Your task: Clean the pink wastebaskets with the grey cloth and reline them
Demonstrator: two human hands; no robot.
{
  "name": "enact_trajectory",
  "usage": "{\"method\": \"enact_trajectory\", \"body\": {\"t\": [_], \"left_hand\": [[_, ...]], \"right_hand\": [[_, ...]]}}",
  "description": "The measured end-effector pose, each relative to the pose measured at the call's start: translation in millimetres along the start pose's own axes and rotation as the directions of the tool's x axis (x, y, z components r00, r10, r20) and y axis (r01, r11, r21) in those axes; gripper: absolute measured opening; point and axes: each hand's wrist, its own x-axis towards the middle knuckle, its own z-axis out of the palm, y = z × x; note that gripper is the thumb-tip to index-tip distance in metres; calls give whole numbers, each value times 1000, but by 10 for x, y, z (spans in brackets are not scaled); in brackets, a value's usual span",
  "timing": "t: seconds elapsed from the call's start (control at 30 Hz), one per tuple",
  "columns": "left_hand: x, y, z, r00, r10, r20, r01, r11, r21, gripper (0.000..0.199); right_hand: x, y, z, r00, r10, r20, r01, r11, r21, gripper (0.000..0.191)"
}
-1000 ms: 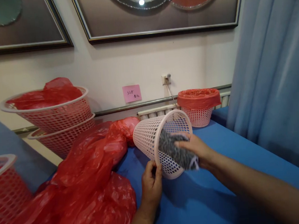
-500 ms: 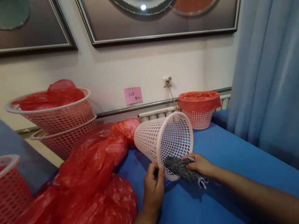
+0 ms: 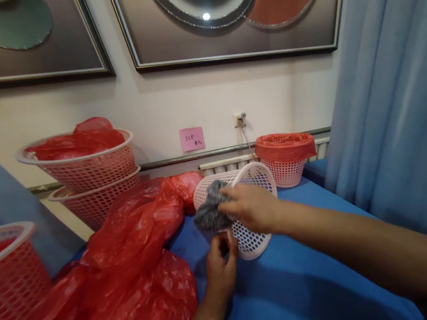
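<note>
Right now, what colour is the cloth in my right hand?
The cloth in your right hand is mottled grey, seen best in the head view.

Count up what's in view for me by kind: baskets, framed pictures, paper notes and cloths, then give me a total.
Baskets: 5
Framed pictures: 2
Pink note: 1
Gray cloth: 1
Total: 9

Blue sheet (image 3: 278, 283), glossy red plastic (image 3: 132, 255) — pale pink lattice basket (image 3: 251, 243), mottled grey cloth (image 3: 212, 212) — pink note (image 3: 192, 139).
</note>
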Motion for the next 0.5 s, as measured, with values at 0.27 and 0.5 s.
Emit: {"method": "enact_trajectory", "body": {"t": [0.27,0.5], "left_hand": [[-8,10,-1,992,56,116,-62,997,47,25],[12,-20,8,992,59,115,-62,998,23,26]], "right_hand": [[-300,1358,13,453,892,-6,-697,358,622,28],[-1288,984,859,149,907,394,-701,-184,689,13]]}}
